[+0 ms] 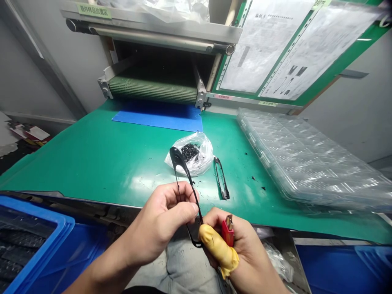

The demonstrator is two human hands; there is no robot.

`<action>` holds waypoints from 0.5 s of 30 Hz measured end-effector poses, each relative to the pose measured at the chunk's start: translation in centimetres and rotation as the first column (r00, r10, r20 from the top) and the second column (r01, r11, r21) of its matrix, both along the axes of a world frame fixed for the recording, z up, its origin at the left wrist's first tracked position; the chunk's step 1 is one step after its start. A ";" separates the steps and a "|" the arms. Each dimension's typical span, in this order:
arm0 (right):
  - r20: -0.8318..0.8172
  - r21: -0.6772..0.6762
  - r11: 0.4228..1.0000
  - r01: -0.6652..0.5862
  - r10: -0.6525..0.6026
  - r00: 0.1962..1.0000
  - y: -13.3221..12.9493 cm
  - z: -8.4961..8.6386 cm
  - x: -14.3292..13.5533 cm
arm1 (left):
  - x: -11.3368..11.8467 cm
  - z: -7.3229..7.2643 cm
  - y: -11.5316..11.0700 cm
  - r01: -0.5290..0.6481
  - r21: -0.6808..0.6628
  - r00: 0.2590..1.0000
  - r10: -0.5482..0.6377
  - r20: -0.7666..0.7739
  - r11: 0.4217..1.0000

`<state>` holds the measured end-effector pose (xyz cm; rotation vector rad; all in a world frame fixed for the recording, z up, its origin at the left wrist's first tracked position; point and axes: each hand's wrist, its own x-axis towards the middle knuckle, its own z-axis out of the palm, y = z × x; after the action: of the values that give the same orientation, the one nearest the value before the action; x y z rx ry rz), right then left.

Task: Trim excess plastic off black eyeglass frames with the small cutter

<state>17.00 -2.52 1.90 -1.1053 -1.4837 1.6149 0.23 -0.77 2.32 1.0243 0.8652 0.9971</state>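
Note:
My left hand (171,218) pinches a long black plastic frame (184,167) with an oval opening, held tilted above the table's front edge. My right hand (241,241) is closed beside the frame's lower end, its thumb in a yellow finger cot (216,247). A red-handled tool (227,230) with a metal end is gripped in that hand; its working end is hidden. Behind the frame lies a clear plastic bag (204,163) with small black scraps (190,152) in it. A second black frame (221,179) rests on the table to the right of the bag.
Stacked clear blister trays (294,163) fill the right of the green table (147,151). A green conveyor belt (153,87) ends at the back, over a blue sheet (159,116). Blue bins (69,237) stand below. Black scraps (253,178) dot the table.

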 end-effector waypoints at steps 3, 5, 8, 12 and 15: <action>-0.022 -0.021 1.000 -0.005 0.005 1.000 -0.1 -0.1 0.0 | 0.2 -0.1 0.0 0.013 -0.011 1.000 -0.013 -0.001 1.000; -0.021 -0.040 0.999 0.017 -0.018 1.000 -0.2 0.0 -0.1 | 0.2 -0.2 0.0 0.038 -0.016 0.999 -0.038 0.008 0.999; -0.010 -0.080 0.995 0.060 -0.061 0.998 -0.3 0.4 -0.4 | 0.3 -0.1 0.0 0.068 -0.015 0.997 -0.067 0.030 0.998; -0.041 -0.137 0.989 0.051 -0.057 0.998 -0.6 0.5 -0.6 | 0.4 -0.1 0.0 0.070 0.017 0.997 -0.071 0.034 0.997; -0.106 -0.165 0.986 0.013 -0.031 0.994 -0.4 -0.1 0.4 | -0.2 -0.2 -0.1 0.001 0.068 0.998 0.003 -0.061 0.998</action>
<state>17.35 -2.89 1.79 -1.1005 -1.2835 1.7785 0.06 -0.85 2.14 1.1170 0.8874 1.0061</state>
